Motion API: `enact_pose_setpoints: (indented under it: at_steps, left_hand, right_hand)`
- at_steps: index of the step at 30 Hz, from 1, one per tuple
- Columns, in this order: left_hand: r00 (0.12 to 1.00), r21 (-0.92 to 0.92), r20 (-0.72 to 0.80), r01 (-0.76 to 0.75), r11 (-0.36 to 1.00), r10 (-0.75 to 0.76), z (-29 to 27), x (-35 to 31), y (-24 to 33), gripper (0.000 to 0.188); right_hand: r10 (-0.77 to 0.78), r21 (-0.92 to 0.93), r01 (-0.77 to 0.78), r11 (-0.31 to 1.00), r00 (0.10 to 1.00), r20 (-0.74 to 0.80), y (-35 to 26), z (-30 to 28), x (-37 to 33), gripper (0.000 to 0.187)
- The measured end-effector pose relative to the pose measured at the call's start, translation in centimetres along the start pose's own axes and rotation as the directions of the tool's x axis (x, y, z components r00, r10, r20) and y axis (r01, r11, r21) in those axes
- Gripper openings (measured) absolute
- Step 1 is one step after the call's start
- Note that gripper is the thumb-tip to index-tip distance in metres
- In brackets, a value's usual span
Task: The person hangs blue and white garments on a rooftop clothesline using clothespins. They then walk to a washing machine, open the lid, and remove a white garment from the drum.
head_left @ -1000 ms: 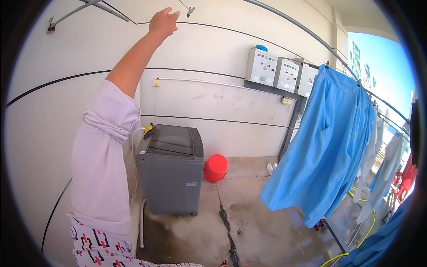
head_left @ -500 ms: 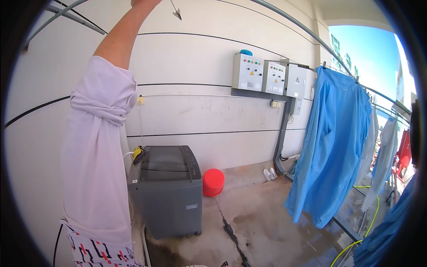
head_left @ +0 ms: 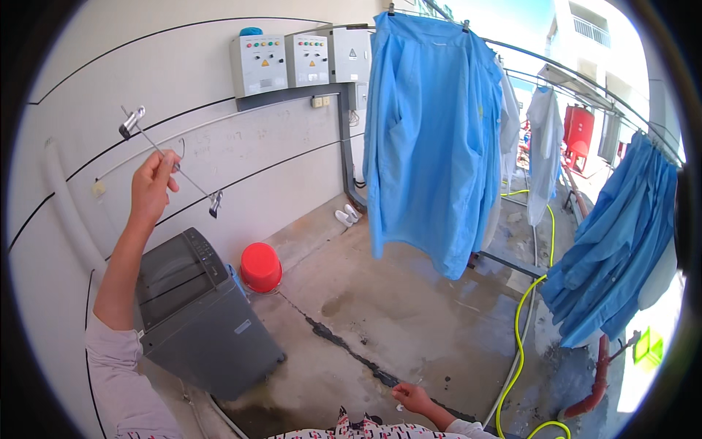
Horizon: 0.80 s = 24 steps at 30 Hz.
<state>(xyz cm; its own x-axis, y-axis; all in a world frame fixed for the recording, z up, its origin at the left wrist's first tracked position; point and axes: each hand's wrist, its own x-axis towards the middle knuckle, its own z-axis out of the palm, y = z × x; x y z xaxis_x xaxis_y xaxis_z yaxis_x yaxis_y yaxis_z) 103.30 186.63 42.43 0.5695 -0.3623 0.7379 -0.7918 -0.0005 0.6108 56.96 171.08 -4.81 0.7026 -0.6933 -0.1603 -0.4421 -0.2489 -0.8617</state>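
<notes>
Here, clip hanger (head_left: 193,182) pinched mid-bar in left hand (head_left: 154,186), a clip (head_left: 215,204) either side, right hand (head_left: 414,398) curled, its grip unclear.

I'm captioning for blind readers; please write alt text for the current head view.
A person's left hand holds a two-clip metal hanger, seen above a gray washing machine; the right hand appears lower down. Blue garments hang at right.

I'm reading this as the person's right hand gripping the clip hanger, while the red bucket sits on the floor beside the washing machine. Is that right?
Not quite: the head view shows the left hand gripping the clip hanger. The red bucket does sit on the floor beside the washing machine.
</notes>
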Motion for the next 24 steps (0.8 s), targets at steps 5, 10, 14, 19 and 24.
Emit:
enact_pose_setpoints:
  at_steps: [5, 10, 14, 19, 24]
  left_hand:
    - [0.621, -0.12, 0.771, 0.359, 0.925, -0.141, 21.7, -19.8, -3.3, 0.024]
    - [0.229, -0.235, 0.965, 0.535, 0.812, 0.129, 37.1, -31.9, 7.9, 0.021]
    - [0.063, -0.308, 0.941, 0.565, 0.766, 0.331, 46.0, -35.1, 14.6, 0.02]
    - [-0.124, -0.34, 0.867, 0.561, 0.755, 0.482, 55.7, -36.7, 18.5, 0.018]
    - [-0.323, -0.571, 0.68, 0.33, 0.752, 0.658, 65.2, -33.0, 20.8, 0.023]
  right_hand:
    - [-0.162, 0.125, 0.185, 0.975, 0.972, -0.172, -5.6, -5.9, -0.3, 0.029]
    - [-0.387, -0.126, 0.366, 0.922, 0.863, -0.324, -2.7, -12.9, -2.0, 0.037]
    - [-0.034, 0.336, 0.092, 0.938, 0.984, -0.173, 1.7, -18.9, -4.2, 0.033]
    - [0.198, 0.66, 0.225, 0.717, 0.842, -0.501, 3.2, -24.7, -5.3, 0.021]
    - [0.367, 0.599, 0.25, 0.761, 0.596, -0.714, 6.1, -28.5, -4.5, 0.025]
